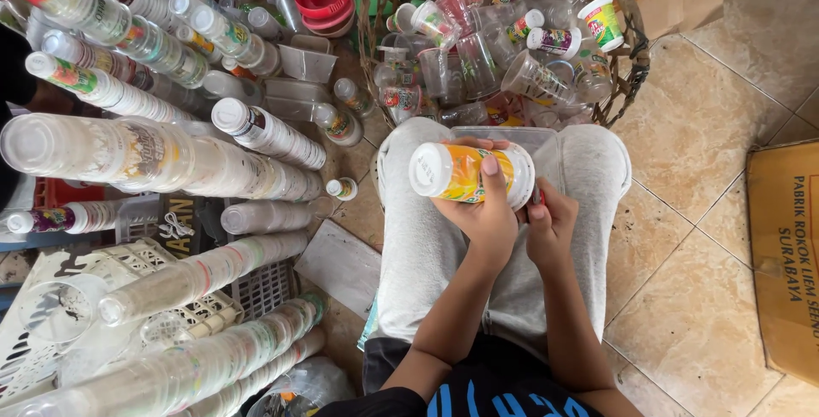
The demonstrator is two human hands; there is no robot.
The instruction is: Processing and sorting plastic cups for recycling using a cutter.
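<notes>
1. Head view, centre of the frame: the left hand (485,212) grips a plastic cup (469,174) with an orange and yellow label, held on its side over the grey-clad lap (418,255), white bottom facing left.
2. The left fingers (490,165) are clamped over the cup's top; the thumb is hidden behind it.
3. The right hand (550,225) sits at the cup's right end. Its fingers are curled close together around a small red thing (539,198) that is mostly hidden; what it is cannot be told.
4. Upper centre: a wicker basket (631,67) holds loose clear cups, its top cut off by the frame.
5. Left half: long stacks of nested cups (171,157) lie across white crates (128,255), running past the left edge.
6. Right edge: a cardboard box (789,255), partly cut off, on the tiled floor (691,212).
</notes>
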